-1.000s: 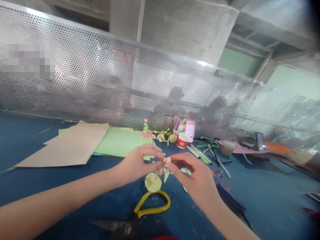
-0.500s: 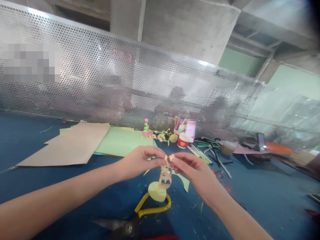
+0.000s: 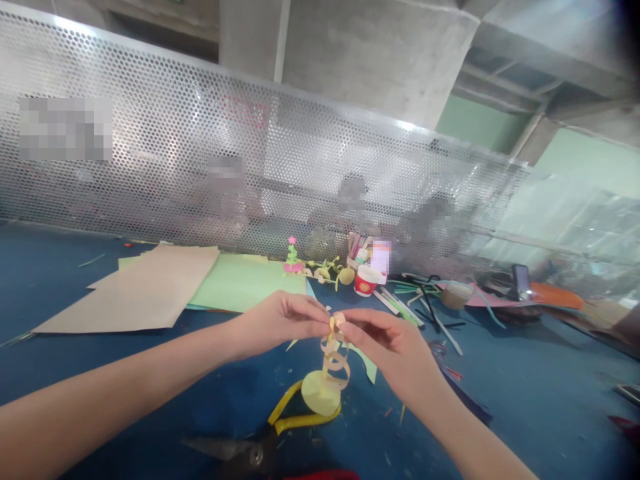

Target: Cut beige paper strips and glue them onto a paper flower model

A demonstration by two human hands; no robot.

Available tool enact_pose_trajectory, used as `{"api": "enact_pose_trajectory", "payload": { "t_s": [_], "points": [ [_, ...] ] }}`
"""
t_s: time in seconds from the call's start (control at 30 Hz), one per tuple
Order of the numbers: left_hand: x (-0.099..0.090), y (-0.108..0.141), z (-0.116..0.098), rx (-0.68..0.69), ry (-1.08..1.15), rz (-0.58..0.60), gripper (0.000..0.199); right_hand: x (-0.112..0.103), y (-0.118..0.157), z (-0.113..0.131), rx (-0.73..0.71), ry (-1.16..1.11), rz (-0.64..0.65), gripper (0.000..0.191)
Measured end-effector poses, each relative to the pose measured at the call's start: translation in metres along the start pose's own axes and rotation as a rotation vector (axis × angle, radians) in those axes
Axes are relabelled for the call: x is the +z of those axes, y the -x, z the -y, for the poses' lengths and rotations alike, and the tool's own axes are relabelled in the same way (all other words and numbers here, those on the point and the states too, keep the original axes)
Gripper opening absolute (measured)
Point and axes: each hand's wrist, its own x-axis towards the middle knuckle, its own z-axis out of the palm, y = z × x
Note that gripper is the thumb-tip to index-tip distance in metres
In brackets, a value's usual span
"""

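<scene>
A small paper spiral ornament (image 3: 337,368) stands upright between my hands, its pale strip coiling above a round yellow paper base (image 3: 320,395). My left hand (image 3: 280,325) pinches the yellow stem at its top between thumb and fingers. From the other side, my right hand (image 3: 387,340) pinches a small pale pink paper piece (image 3: 339,318) against that top. Just below and behind the base lie scissors with yellow handles (image 3: 305,425), their dark blades pointing left. A light green paper scrap (image 3: 365,362) lies behind the spiral, partly hidden by my right hand.
Beige paper sheets (image 3: 135,293) and green sheets (image 3: 245,283) lie at the back left. A little paper tree (image 3: 293,253), a red and white cup (image 3: 366,283) and several strips and sticks (image 3: 400,307) stand or lie farther back. A perforated metal screen (image 3: 300,180) bounds the table.
The right hand has brought the pink piece leftward against the stem top, closing the small gap. The ornament has turned and its base has shifted slightly right and down.
</scene>
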Motion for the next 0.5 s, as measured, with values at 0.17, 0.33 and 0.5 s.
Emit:
{"api": "enact_pose_trajectory", "payload": {
  "t_s": [0.17,0.33,0.5],
  "points": [
    [-0.0019,-0.0006,0.0012,-0.002,-0.025,0.012,0.01,0.0012,0.0005,-0.0009,-0.012,-0.002,0.002,0.015],
    [-0.0049,-0.0016,0.0034,0.018,-0.035,0.057,0.012,0.0021,0.0001,-0.0042,-0.008,-0.012,0.03,0.016],
    [-0.0078,-0.0017,0.0033,0.011,-0.083,0.09,0.013,0.0041,0.0,-0.0053,-0.017,0.013,0.046,0.017]
  ]
}}
